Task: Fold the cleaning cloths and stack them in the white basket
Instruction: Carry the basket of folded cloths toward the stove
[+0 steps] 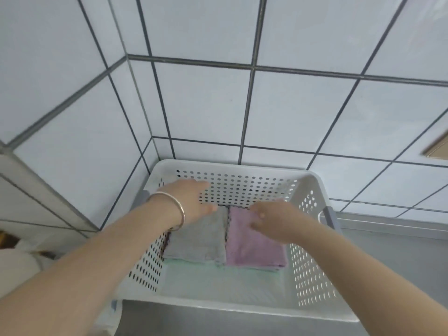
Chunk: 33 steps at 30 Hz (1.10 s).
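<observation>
Both my hands are inside the white basket (pixel 312 190), which sits on a grey metal counter (pixel 392 251) in the corner of a white tiled wall (pixel 291 105). My left hand (pixel 191 201) reaches in over the left rim, fingers straight and pointing toward the perforated far wall; its fingertips lie at the far edge of the folded grey cloth (pixel 198 241), and I cannot tell whether they press it or only touch it. A silver bangle (pixel 178 209) circles that wrist. My right hand (pixel 278 220) lies flat, fingers spread loosely, on top of the folded purple cloth (pixel 252 246), covering its far right portion; nothing is gripped or pinched. The two cloths lie side by side, edges touching, the grey one under and toward me from my left hand, the purple one under and toward me from my right. Both rest on a pale green cloth (pixel 218 282) that spreads across the basket floor on the side of my hands nearest me. A grey handle (pixel 330 218) shows on the basket rim just to the right of my right hand. The picture is slightly blurred at the fingertips.
</observation>
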### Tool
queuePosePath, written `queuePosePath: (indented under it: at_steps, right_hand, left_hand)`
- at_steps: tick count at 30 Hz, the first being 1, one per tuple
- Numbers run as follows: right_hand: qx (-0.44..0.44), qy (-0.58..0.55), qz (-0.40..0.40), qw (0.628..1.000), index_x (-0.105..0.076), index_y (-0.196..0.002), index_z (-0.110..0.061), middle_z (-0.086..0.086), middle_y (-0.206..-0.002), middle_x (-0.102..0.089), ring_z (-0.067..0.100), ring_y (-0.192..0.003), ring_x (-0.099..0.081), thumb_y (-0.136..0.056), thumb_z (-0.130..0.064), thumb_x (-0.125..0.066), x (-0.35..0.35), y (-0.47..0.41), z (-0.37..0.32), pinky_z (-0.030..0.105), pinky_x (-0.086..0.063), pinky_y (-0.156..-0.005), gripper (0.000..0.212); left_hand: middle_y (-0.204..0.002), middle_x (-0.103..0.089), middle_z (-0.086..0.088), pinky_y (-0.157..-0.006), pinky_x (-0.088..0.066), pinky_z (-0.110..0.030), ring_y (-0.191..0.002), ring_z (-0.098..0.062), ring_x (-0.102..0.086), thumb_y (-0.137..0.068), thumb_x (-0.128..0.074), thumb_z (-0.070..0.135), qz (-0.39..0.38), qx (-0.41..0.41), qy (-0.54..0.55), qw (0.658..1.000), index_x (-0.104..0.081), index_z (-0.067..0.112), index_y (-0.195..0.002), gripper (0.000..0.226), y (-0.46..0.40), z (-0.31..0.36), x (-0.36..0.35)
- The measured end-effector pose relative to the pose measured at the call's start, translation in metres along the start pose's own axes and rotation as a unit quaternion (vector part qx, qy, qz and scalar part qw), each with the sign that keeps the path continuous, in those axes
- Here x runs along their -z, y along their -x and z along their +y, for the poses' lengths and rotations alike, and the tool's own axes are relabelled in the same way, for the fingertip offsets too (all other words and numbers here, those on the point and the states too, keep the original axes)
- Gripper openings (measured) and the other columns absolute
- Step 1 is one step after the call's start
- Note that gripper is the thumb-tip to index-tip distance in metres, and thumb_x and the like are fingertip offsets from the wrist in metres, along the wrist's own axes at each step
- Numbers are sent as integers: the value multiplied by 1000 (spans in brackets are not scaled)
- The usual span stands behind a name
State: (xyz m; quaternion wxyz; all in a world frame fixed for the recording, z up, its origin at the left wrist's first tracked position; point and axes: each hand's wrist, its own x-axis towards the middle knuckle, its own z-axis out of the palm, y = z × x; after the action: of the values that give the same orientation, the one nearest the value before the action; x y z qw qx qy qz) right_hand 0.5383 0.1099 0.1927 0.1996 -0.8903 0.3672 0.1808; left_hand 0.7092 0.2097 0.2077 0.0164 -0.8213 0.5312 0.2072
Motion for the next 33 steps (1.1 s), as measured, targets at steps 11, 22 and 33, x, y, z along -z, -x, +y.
queuePosePath:
  at_steps: [11,22,33]
  right_hand:
    - [-140,-113,392,902,-56,-121,-2,16,-122,-52,37,-111,-44,-82,-5,-58,-27,85,52,42,-36,-91,38]
    - [-197,-543,225,785,-55,-72,-11,4,-64,-47,17,-54,-40,-92,-11,-45,-31,55,80,29,-35,-51,22]
    - [-178,-524,254,793,-63,-100,-19,-2,-70,-46,17,-56,-39,-93,-20,-46,-54,93,135,29,-35,-57,19]
  left_hand:
    - [-151,-23,1,-113,-19,-31,-139,-16,-21,-88,-54,44,176,70,143,971,-40,23,-139,57,81,-47,-32]
    - [-152,-11,-1,-114,-17,-34,-140,-21,-11,-87,-58,38,185,98,74,975,-34,22,-141,61,78,-37,-50]
    - [-108,-64,-14,-79,-42,-33,-97,-33,-59,-89,-56,23,200,236,271,912,-55,11,-118,32,83,-4,-61]
